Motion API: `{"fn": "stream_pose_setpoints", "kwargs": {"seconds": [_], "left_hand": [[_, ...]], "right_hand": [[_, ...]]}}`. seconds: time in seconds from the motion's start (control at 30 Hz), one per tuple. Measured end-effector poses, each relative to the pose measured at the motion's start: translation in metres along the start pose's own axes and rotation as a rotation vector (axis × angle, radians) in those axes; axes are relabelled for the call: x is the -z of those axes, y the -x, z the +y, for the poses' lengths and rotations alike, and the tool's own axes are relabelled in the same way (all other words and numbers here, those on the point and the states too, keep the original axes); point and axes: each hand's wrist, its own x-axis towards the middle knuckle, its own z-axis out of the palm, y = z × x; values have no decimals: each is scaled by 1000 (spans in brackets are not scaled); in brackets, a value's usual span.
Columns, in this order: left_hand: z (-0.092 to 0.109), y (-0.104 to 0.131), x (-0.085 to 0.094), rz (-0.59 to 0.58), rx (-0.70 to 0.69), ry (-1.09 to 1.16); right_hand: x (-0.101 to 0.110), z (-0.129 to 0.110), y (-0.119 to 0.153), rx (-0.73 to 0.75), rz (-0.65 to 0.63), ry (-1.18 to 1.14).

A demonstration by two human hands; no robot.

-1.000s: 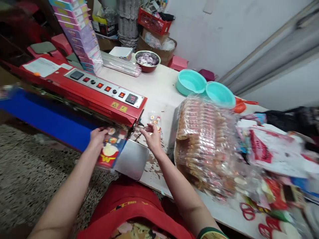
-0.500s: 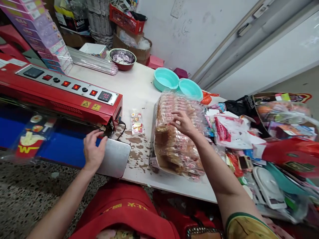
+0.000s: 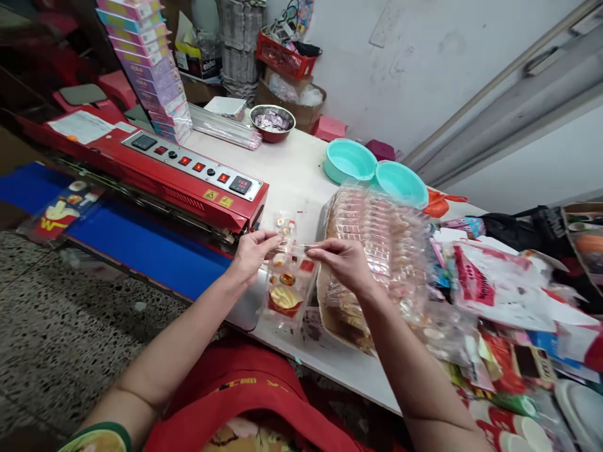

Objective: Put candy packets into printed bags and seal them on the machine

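Observation:
Between my two hands hangs a clear plastic bag with a fries picture and small food-shaped pieces showing in it. My left hand pinches its top edge on one side, and my right hand pinches the other corner. Behind it on the table lies a smaller printed packet, partly covered. To the right, a carton is packed with rows of clear bags. At left stands a red sealing machine with lit switches; another fries bag rides on its blue belt.
Two turquoise basins stand behind the carton. A metal bowl of small packets and a tall stack of boxes are further back. Loose packaging crowds the right side. The table's front edge is near my body.
My right hand has come left from the carton, and both hands now hold a bag up by its top. The bag on the belt has moved further along to the left. The view has shifted.

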Motion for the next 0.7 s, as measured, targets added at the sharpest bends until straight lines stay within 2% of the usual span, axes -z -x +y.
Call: {"fn": "stream_pose_setpoints", "kwargs": {"seconds": [0.13,0.23,0.3,0.4,0.53,0.63,0.7], "left_hand": [[-36,-8,35,218,-31,-24],[-57,-19,57,350,-37,-70],[-63,-27,70,396,-3,-79],[-61,-35,89,405,97,-50],[-46,-35,120,390,239,-40],[-35,-33,142,407,276,-63],[-28,-34,153,465,261,-91]], "right_hand": [[-48,41,2,-233,56,-226],[-81,60,1,-319,72,-315],[-99,69,-4,-368,78,-380],[-119,80,-18,-451,91,-475],[-148,94,-45,-506,149,-519],[-178,98,-58,-490,200,-508],[-191,95,-59,-471,225,-503]]}}
